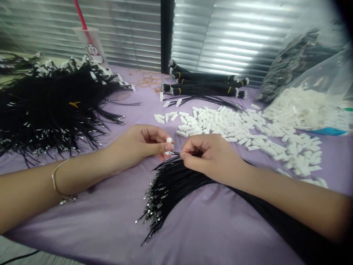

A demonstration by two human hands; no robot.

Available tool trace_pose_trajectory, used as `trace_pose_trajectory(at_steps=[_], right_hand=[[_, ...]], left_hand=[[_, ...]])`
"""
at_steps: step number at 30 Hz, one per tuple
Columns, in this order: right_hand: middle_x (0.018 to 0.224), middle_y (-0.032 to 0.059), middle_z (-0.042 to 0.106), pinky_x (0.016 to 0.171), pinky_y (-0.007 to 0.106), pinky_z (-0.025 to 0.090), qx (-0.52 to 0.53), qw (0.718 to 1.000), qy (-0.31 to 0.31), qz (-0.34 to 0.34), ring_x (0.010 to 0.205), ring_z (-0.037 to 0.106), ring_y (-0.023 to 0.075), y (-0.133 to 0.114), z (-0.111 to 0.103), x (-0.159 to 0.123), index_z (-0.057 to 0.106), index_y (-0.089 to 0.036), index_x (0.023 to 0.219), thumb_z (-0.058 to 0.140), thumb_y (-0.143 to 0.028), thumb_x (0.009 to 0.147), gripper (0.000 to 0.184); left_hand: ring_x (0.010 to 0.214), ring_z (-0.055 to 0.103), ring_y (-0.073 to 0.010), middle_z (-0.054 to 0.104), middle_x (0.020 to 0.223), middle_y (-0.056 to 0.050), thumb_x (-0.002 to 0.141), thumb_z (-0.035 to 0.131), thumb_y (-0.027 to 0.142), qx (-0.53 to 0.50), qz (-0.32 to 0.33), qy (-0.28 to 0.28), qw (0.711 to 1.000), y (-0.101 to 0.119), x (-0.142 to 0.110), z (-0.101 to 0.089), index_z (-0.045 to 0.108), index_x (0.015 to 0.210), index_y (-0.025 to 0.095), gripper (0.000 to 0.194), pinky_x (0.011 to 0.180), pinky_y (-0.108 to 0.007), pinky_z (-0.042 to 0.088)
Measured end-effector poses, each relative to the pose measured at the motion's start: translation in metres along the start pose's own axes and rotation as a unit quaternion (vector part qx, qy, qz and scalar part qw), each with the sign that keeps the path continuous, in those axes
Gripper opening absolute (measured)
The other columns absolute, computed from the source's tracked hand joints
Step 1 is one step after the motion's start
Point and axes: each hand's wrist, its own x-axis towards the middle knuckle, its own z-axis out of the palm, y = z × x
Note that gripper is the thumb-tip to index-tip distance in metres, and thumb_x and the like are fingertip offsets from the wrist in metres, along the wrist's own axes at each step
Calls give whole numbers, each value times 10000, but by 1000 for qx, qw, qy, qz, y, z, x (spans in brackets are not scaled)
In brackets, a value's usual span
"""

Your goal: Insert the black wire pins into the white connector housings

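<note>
Head view: nearest, a fanned bundle of black wires [176, 184] on the purple-covered desk [110, 221], metal tips toward lower left, the rest running off lower right under the right forearm. Left hand [146, 141] closed in a pinch on a white connector [169, 140], partly hidden by the thumb; one piece or two, can't tell. Right hand [208, 152] pinches a thin black lead [175, 153], its end up at the left fingertips; seated in the connector or not, can't tell. Both hands just above the bundle. Loose white pieces [234, 127] heaped behind the right hand. Large wire pile [49, 99] at left, banded bundles [204, 88] at back, clear bag [303, 106] of white pieces at right, cup [95, 51] with red straw [79, 14] back left.
</note>
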Motion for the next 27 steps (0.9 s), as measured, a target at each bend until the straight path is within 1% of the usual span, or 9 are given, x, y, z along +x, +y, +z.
trace_pose_trajectory(at_steps=[5,12,18,21,27], right_hand=[[531,-67,525,432,117,312,-14,1000,-5,-1,484,432,19,1,2,2,580,-151,598,546,-133,669,81],[526,-69,514,432,138,312,-44,999,-1,-1,488,422,29,2,3,1,570,-160,608,529,-160,686,88],[540,-76,507,449,164,319,-79,997,-10,-10,504,426,35,1,2,2,535,-163,597,516,-168,683,88],[558,-73,519,462,173,329,-85,996,-13,-8,520,438,40,1,2,3,532,-162,598,511,-176,684,90],[534,-73,486,457,177,312,-87,996,-14,-10,505,415,39,0,2,3,512,-160,594,503,-173,688,95]], left_hand=[[566,614,-76,672,650,30,691,721,202,-5,-12,-6,1000,-1,0,0,644,768,157,118,596,-163,500],[556,606,-70,663,638,33,692,718,196,-14,-22,3,1000,1,1,1,639,743,154,104,577,-151,492],[540,595,-69,658,619,25,723,677,182,9,-39,-46,998,5,1,2,631,725,146,59,558,-144,486],[544,598,-69,660,620,23,729,670,179,6,-43,-53,998,6,1,0,622,725,144,59,556,-138,486],[572,607,-77,664,642,2,755,648,177,0,-46,-66,997,7,2,-1,604,741,127,68,578,-154,498]])
